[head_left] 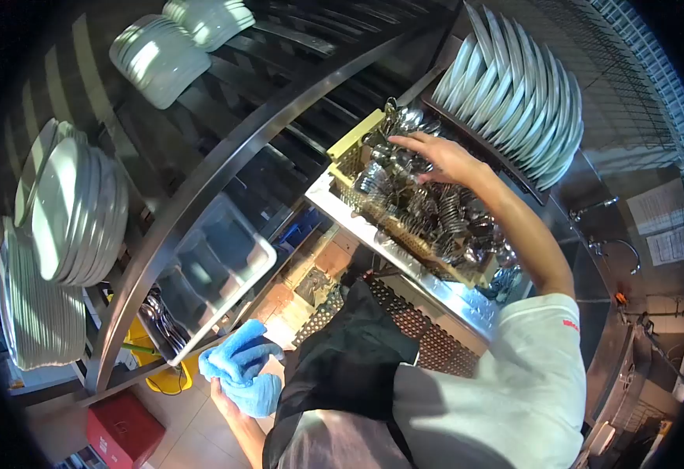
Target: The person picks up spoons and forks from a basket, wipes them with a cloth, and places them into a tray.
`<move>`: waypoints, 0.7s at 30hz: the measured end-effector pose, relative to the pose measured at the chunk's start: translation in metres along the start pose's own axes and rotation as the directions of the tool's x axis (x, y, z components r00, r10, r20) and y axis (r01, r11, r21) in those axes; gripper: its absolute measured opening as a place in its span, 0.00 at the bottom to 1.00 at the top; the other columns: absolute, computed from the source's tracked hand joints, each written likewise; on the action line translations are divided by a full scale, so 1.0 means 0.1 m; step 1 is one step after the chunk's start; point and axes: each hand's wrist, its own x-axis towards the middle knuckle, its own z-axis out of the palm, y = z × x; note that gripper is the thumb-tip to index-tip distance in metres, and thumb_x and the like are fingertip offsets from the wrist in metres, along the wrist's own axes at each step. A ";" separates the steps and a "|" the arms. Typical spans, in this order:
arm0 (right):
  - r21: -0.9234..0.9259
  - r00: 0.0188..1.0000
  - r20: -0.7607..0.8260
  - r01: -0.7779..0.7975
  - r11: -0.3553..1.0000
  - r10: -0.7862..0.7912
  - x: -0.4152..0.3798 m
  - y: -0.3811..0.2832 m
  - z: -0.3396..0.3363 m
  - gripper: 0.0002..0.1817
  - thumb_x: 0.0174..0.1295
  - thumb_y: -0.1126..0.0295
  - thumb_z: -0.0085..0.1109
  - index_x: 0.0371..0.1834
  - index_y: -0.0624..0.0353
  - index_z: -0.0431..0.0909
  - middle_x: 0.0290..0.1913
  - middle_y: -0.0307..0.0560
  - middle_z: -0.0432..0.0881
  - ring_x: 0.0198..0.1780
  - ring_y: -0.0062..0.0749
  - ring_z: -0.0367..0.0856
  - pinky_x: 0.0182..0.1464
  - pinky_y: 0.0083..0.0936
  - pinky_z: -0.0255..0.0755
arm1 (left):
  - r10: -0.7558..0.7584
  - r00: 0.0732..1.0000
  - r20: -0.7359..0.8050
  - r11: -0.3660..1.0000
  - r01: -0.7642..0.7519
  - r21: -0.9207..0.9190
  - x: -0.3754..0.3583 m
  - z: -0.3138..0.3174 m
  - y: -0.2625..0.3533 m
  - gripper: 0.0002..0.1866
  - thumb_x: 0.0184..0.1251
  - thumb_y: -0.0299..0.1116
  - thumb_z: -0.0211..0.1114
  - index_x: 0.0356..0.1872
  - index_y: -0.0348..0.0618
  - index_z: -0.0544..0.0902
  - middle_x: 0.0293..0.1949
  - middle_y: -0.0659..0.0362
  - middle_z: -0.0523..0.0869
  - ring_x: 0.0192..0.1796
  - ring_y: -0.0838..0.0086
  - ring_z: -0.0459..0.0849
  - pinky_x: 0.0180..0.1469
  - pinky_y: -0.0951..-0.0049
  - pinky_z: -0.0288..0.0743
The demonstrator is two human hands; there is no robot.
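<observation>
A bunched light-blue cloth (242,367) is gripped in my left hand (223,400), low and left of my body. My right hand (445,159) reaches over a pale yellow crate (356,134) heaped with metal cutlery (453,213). Its fingers are spread, with the fingertips right at the spoons near the crate's far end. Spoons and other cutlery lie loosely piled along the crate's length. The crate rests on a metal counter (471,303) in front of me.
White plates (514,98) stand on edge in a rack behind the crate. A slatted metal shelf (225,168) on the left carries stacked plates (80,211) and dishes (158,62). Below are a clear plastic tray (265,254), more cutlery (162,322) and a red box (125,430). Taps (615,246) stand at right.
</observation>
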 end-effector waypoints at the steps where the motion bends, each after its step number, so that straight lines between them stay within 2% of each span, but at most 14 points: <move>1: 0.020 0.995 0.099 -0.013 1.000 0.011 0.07 0.07 -0.02 0.48 0.35 0.77 0.66 0.62 0.40 0.49 0.51 0.49 0.66 0.48 0.46 0.71 0.48 0.36 0.67 | 0.002 1.000 -0.012 1.000 -0.002 0.005 0.01 0.09 -0.07 0.32 0.54 0.47 0.53 0.57 0.40 0.60 0.52 0.48 0.70 0.52 0.56 0.71 0.54 0.57 0.65; 2: 0.094 0.982 0.191 -0.024 0.995 0.006 0.12 0.11 -0.05 0.44 0.37 0.77 0.65 0.61 0.45 0.53 0.50 0.50 0.69 0.49 0.45 0.70 0.48 0.35 0.66 | -0.005 1.000 -0.012 1.000 0.005 -0.025 0.02 0.17 -0.11 0.32 0.54 0.47 0.53 0.58 0.40 0.59 0.53 0.48 0.70 0.53 0.56 0.70 0.55 0.57 0.63; 3: 0.106 0.981 0.196 -0.020 0.994 -0.001 0.15 0.20 -0.05 0.44 0.37 0.77 0.65 0.61 0.45 0.53 0.50 0.50 0.69 0.49 0.45 0.70 0.48 0.35 0.66 | -0.011 1.000 -0.011 0.998 0.011 -0.057 0.02 0.24 -0.17 0.32 0.54 0.47 0.52 0.58 0.40 0.59 0.53 0.48 0.69 0.54 0.55 0.69 0.56 0.56 0.62; 5: 0.345 0.946 0.283 0.054 0.937 -0.158 0.23 0.37 -0.02 0.39 0.41 0.82 0.58 0.60 0.48 0.57 0.47 0.49 0.70 0.44 0.46 0.72 0.47 0.34 0.67 | 0.004 1.000 -0.023 0.999 -0.005 -0.036 0.01 0.38 -0.26 0.31 0.55 0.46 0.51 0.58 0.39 0.59 0.54 0.48 0.69 0.55 0.55 0.68 0.57 0.56 0.61; 6: 0.349 0.940 0.311 0.024 0.937 -0.140 0.27 0.37 -0.11 0.34 0.42 0.85 0.52 0.57 0.50 0.60 0.45 0.50 0.72 0.43 0.44 0.73 0.46 0.30 0.67 | 0.016 1.000 -0.021 1.000 -0.017 -0.019 0.01 0.43 -0.29 0.31 0.55 0.46 0.50 0.58 0.39 0.59 0.54 0.48 0.68 0.55 0.55 0.68 0.58 0.56 0.60; 7: 0.289 0.956 0.125 0.222 0.931 -0.267 0.31 0.62 0.07 0.34 0.41 0.85 0.50 0.57 0.51 0.60 0.45 0.49 0.71 0.43 0.44 0.72 0.45 0.31 0.68 | 0.033 0.999 -0.014 0.999 -0.033 -0.014 0.04 0.40 -0.34 0.30 0.56 0.46 0.50 0.58 0.39 0.60 0.55 0.48 0.68 0.56 0.55 0.67 0.58 0.56 0.60; 9: 0.157 0.948 0.209 0.210 0.965 -0.240 0.25 0.57 -0.03 0.36 0.40 0.82 0.55 0.57 0.51 0.59 0.46 0.47 0.70 0.45 0.43 0.71 0.46 0.31 0.67 | 0.040 0.997 -0.066 0.999 -0.042 -0.024 0.02 0.50 -0.39 0.30 0.56 0.45 0.50 0.57 0.39 0.61 0.54 0.48 0.69 0.55 0.55 0.68 0.58 0.55 0.60; 10: 0.164 0.948 0.205 0.210 0.964 -0.242 0.25 0.55 -0.03 0.36 0.40 0.82 0.55 0.57 0.51 0.59 0.46 0.47 0.70 0.45 0.43 0.71 0.46 0.31 0.67 | 0.043 0.997 -0.069 0.999 -0.044 -0.017 0.03 0.53 -0.40 0.30 0.56 0.45 0.50 0.57 0.39 0.61 0.54 0.48 0.69 0.55 0.55 0.68 0.58 0.55 0.60; 12: -0.037 0.940 0.221 0.276 0.961 -0.261 0.25 0.49 -0.02 0.39 0.36 0.77 0.63 0.57 0.49 0.59 0.47 0.46 0.70 0.50 0.41 0.68 0.52 0.30 0.63 | 0.035 0.992 -0.121 0.999 -0.038 -0.027 0.03 0.59 -0.42 0.29 0.56 0.45 0.50 0.57 0.39 0.62 0.54 0.49 0.69 0.55 0.55 0.68 0.58 0.55 0.60; 15: -0.111 0.940 0.167 0.317 0.942 -0.297 0.23 0.44 -0.09 0.42 0.33 0.74 0.65 0.58 0.47 0.58 0.49 0.43 0.68 0.51 0.36 0.67 0.51 0.29 0.62 | 0.012 0.995 -0.104 1.000 -0.014 -0.015 0.07 0.68 -0.41 0.28 0.57 0.45 0.50 0.56 0.39 0.62 0.53 0.49 0.70 0.54 0.56 0.69 0.57 0.56 0.60; 16: -0.185 0.922 0.130 0.383 0.905 -0.364 0.24 0.47 -0.04 0.41 0.33 0.74 0.66 0.57 0.47 0.59 0.50 0.42 0.66 0.51 0.34 0.66 0.53 0.28 0.59 | 0.012 0.994 -0.104 1.000 -0.014 -0.013 0.08 0.72 -0.41 0.28 0.57 0.45 0.50 0.56 0.39 0.62 0.53 0.49 0.70 0.54 0.56 0.69 0.57 0.56 0.60; 19: -0.201 0.890 0.077 0.455 0.868 -0.449 0.32 0.54 0.09 0.38 0.33 0.74 0.65 0.54 0.48 0.62 0.48 0.40 0.68 0.50 0.32 0.67 0.54 0.26 0.58 | 0.016 0.988 -0.156 1.000 -0.012 0.025 0.13 0.82 -0.43 0.28 0.58 0.46 0.49 0.56 0.39 0.62 0.54 0.49 0.70 0.55 0.56 0.69 0.57 0.56 0.61; 20: -0.122 0.876 0.034 0.481 0.869 -0.480 0.38 0.58 0.14 0.33 0.32 0.75 0.63 0.49 0.50 0.66 0.43 0.38 0.71 0.48 0.31 0.68 0.52 0.25 0.58 | 0.016 0.988 -0.151 0.999 -0.012 0.030 0.14 0.84 -0.45 0.28 0.59 0.46 0.49 0.56 0.39 0.62 0.54 0.49 0.70 0.55 0.56 0.69 0.57 0.57 0.61; 21: -0.119 0.877 0.035 0.480 0.869 -0.480 0.40 0.62 0.17 0.33 0.32 0.75 0.63 0.49 0.50 0.66 0.43 0.38 0.71 0.48 0.31 0.68 0.52 0.25 0.58 | 0.016 0.989 -0.147 0.999 -0.011 0.035 0.15 0.86 -0.46 0.28 0.59 0.46 0.49 0.56 0.40 0.62 0.54 0.49 0.70 0.55 0.57 0.69 0.57 0.57 0.62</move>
